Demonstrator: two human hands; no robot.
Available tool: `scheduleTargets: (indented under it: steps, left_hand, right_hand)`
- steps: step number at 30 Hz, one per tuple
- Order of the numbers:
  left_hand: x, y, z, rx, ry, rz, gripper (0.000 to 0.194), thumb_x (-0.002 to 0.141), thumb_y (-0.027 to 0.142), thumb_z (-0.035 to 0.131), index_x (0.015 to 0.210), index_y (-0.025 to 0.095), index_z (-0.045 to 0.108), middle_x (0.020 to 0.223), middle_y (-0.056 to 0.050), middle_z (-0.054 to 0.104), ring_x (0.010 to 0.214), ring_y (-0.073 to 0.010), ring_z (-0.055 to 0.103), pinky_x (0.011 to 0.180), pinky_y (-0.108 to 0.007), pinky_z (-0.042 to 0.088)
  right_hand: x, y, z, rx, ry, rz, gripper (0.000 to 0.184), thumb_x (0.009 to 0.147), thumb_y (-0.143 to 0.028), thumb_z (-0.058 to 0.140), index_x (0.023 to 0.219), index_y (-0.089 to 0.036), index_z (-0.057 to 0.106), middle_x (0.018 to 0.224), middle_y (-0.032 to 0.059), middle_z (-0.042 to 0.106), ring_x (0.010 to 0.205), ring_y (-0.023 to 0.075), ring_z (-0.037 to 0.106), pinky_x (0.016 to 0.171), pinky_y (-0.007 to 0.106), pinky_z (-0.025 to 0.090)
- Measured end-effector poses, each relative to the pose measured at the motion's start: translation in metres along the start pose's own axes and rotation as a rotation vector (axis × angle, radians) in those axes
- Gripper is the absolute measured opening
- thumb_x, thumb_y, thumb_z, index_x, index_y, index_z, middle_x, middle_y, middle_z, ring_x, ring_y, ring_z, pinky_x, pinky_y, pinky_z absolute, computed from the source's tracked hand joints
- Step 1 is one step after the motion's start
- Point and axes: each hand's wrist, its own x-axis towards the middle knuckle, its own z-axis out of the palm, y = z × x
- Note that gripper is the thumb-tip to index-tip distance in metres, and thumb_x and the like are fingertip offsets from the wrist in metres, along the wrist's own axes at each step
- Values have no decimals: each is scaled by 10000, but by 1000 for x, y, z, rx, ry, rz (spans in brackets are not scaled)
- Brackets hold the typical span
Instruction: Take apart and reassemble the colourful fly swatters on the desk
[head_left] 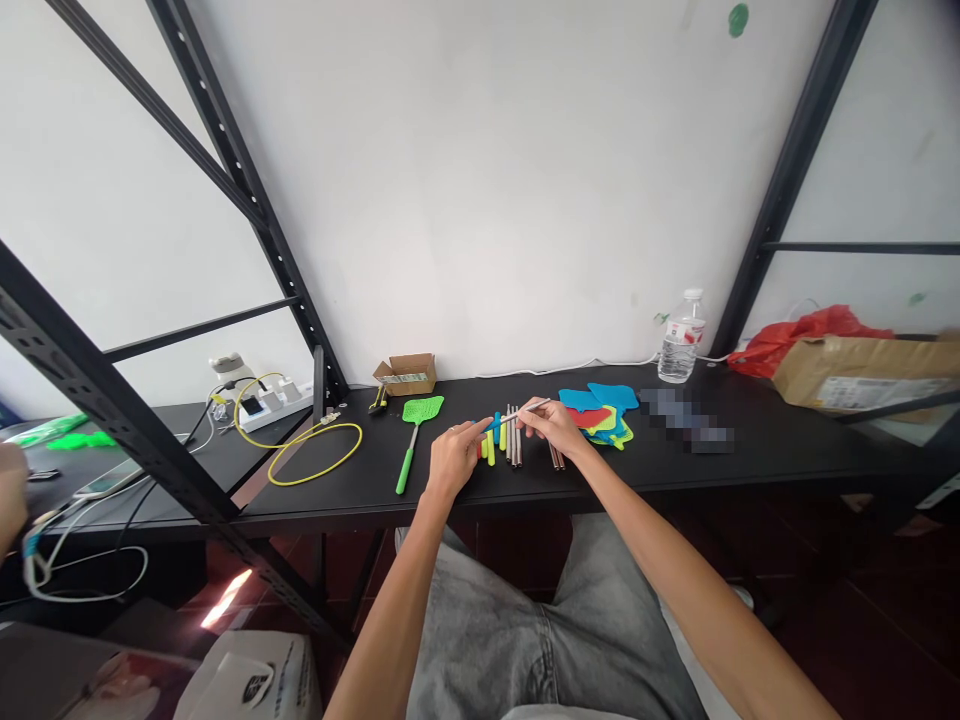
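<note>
Slim pale metal rod [525, 407], pinched between the thumb and fingertips of the right hand [547, 425], fingers nearly closed on it, the rod slanting across toward the left hand [457, 458]. Left hand half curled, forefinger stretched forward, its tip at the rod's far end (touching or only just beside it, too small to tell), with no clear grip on anything. Both forearms bare, reaching out over grey denim jeans [480, 640].

Just below and between the two sets of fingers, a row of parallel thin rods [514, 435], along with short yellow, green and blue plastic grips [491, 445], glossy against the matte black tabletop [675, 485]. Right of the right fingers, a loose pile of flat fly-swatter heads [596, 420] in blue, red and lime moulded plastic. Left of the left fingers, a whole green fly swatter [418, 435] with a mesh head, then a loop of yellow cable [315, 455]. Farther off, beyond the fingers, a small open cardboard box [405, 375] and, off to the right, a clear water bottle [681, 340].
</note>
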Motion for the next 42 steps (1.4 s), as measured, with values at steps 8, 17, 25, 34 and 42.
scheduleTargets:
  steps: [8, 17, 25, 34, 42]
  left_hand:
    - [1, 1, -3, 5, 23, -54, 360, 943, 205, 457, 1230, 295, 655, 1044, -33, 716, 946, -191, 654, 725, -251, 461]
    - [1, -6, 1, -32, 90, -100, 366, 941, 234, 468, 1258, 309, 635, 1122, -31, 712, 974, -206, 671, 729, -264, 485]
    - [0, -5, 2, -19, 107, -100, 356, 956, 249, 455, 1256, 312, 636, 1087, -17, 719, 953, -194, 669, 677, -248, 461]
    - [0, -5, 2, -23, 110, -108, 353, 954, 245, 472, 1255, 314, 643, 1096, -19, 716, 920, -183, 666, 658, -234, 437]
    - [-1, -6, 3, -35, 109, -112, 368, 946, 233, 482, 1268, 317, 639, 1080, -36, 717, 931, -182, 668, 646, -225, 428]
  right_hand:
    - [-1, -2, 4, -54, 31, 17, 369, 808, -541, 634, 782, -181, 710, 732, 43, 711, 490, 111, 519, 493, 244, 436]
    - [26, -20, -76, -394, 366, 221, 390, 781, -552, 629, 845, -184, 738, 759, 84, 739, 528, 167, 610, 483, 260, 467]
    - [21, -5, -156, -1261, 278, 834, 630, 710, -584, 678, 1124, -109, 687, 1195, 267, 633, 1145, 406, 592, 846, 444, 480]
    - [26, -1, -152, -1378, 170, 842, 648, 730, -614, 644, 1140, -114, 674, 1183, 242, 637, 1102, 391, 613, 852, 447, 469]
    - [30, -2, -145, -1454, 102, 830, 494, 803, -501, 584, 1109, -130, 695, 1152, 211, 658, 1067, 357, 631, 858, 430, 459]
